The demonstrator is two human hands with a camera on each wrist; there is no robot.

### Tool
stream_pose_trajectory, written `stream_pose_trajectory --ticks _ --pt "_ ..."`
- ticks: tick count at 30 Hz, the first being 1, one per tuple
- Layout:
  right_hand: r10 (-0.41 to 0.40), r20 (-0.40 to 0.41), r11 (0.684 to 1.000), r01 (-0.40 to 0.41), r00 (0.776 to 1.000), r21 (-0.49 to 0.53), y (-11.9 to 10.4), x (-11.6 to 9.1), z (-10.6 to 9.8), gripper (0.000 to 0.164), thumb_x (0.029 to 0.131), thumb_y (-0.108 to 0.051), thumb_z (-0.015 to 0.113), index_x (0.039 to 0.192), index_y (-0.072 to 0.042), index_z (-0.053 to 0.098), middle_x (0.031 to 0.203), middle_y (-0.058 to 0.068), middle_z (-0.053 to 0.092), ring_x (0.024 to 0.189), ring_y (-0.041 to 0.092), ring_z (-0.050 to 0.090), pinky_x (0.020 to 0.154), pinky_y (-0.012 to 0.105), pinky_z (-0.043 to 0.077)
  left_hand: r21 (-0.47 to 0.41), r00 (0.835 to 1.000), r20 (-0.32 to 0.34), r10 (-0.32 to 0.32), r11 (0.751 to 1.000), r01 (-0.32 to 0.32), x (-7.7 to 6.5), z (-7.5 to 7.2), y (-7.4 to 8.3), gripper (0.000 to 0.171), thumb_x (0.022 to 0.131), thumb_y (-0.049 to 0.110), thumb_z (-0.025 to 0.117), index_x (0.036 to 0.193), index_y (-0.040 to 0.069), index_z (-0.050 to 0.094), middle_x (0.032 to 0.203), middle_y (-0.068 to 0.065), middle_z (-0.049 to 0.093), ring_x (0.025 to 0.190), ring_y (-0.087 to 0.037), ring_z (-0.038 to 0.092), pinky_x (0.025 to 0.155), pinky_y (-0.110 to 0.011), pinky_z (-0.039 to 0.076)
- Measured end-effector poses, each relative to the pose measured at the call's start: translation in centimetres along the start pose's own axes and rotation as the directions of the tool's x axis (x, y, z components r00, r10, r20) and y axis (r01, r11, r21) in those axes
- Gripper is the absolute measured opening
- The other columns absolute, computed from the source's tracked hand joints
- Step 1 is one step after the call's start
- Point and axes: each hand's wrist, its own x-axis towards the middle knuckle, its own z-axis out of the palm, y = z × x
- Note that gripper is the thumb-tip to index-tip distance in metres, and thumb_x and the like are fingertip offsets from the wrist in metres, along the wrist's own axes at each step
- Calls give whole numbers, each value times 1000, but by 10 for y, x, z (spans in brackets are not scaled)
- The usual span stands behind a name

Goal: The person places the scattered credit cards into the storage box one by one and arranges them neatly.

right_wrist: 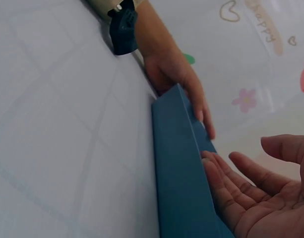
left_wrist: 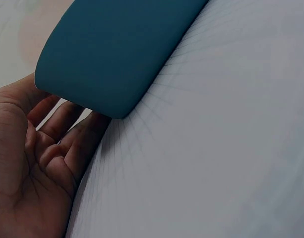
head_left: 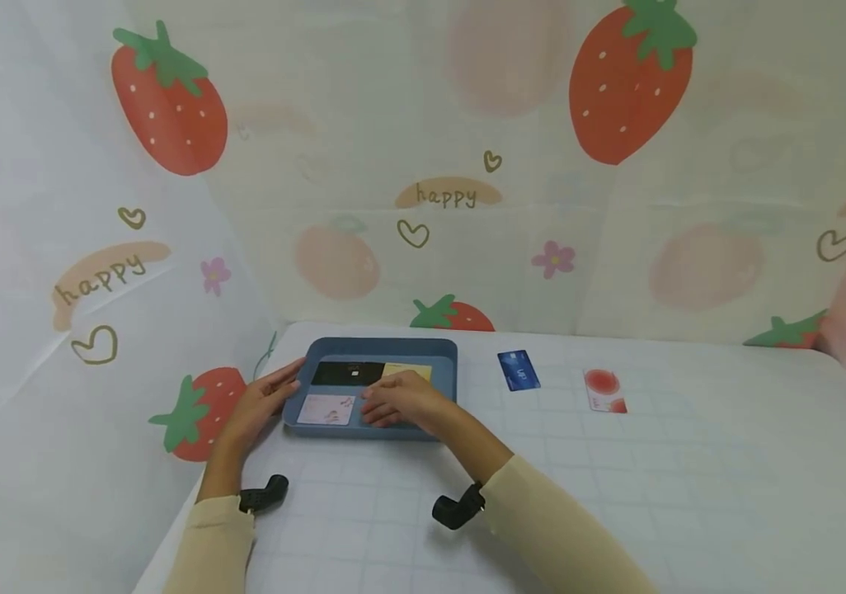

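Observation:
A blue-grey tray (head_left: 378, 432) lies on the table with three cards in it. A black card (head_left: 332, 374) is at its back left, a yellow card (head_left: 420, 372) beside that, partly covered by my right hand, and a pale card with a pink pattern (head_left: 322, 409) at the front left. My left hand (head_left: 254, 411) rests against the tray's left side, fingers extended along its outer wall. Over the right part of the tray is my right hand (head_left: 408, 400); the right wrist view shows its fingers (right_wrist: 241, 183) loosely bent and thumb apart, holding nothing visible.
Right of the tray, a blue card (head_left: 519, 370) lies on the white table (head_left: 542, 478), and farther right a white card with red shapes (head_left: 604, 391). A strawberry-print sheet (head_left: 527, 198) hangs behind the table and along its left side.

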Motion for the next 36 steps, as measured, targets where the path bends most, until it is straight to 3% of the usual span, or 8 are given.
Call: stream_pose_trajectory --ticks 5,12,21,27,36 --pt "-43 -1 999 43 999 -19 -1 -11 -3 33 104 -16 58 125 8 65 118 28 69 103 34 72 85 38 60 7 1000 1 5 1000 -5 -2 -1 -2 55 104 34 59 155 20 44 159 -2 42 149 -22 33 116 -43 32" --pt "-86 4 993 86 996 -82 -6 -28 -9 29 104 -20 58 121 0 70 112 16 74 103 33 72 83 38 61 -4 1000 1 2 1000 -2 -4 -1 0 55 104 32 59 155 18 44 159 -2 42 148 -23 35 109 -25 40" --pt "-129 -24 964 120 991 -237 -9 -52 -22 29 104 -24 59 122 -5 71 111 11 75 101 30 73 82 37 61 19 1000 -9 -6 1000 6 -2 2 3 55 104 35 59 155 21 45 158 -2 42 148 -22 36 116 -45 33" --pt "-147 -65 949 122 987 -291 -11 -71 -32 30 103 -26 60 122 -5 71 107 10 76 97 27 73 80 36 61 28 1000 -7 -2 1000 3 -3 4 4 55 104 35 59 155 21 44 159 -1 42 148 -22 35 116 -42 34" --pt "-175 -87 953 147 981 -265 -3 -92 -52 29 102 -26 63 121 -6 72 108 13 75 99 31 73 79 38 61 21 1000 3 0 1000 0 -2 3 6 55 104 34 59 156 20 44 159 -1 41 149 -22 34 114 -36 36"
